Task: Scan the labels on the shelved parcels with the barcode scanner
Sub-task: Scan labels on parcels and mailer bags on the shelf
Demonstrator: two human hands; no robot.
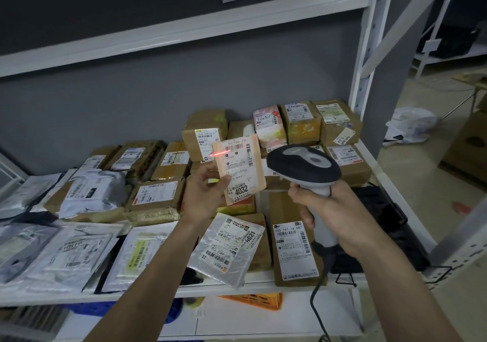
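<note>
My left hand [204, 190] holds up a small flat brown parcel [241, 169] above the shelf, its white label marked 4032 facing me. A red scan line glows across the label's upper left, just below the top barcode. My right hand [334, 210] grips the handle of a black and grey barcode scanner [303, 166], whose head points left at the parcel from close by. The scanner's black cable [320, 286] hangs down past the shelf edge.
The white metal shelf [263, 287] carries several brown cartons at the back right, grey and silver mailer bags at the left, and a labelled carton [292, 249] at the front. A black object lies at the right end. An orange crate [258, 301] sits below.
</note>
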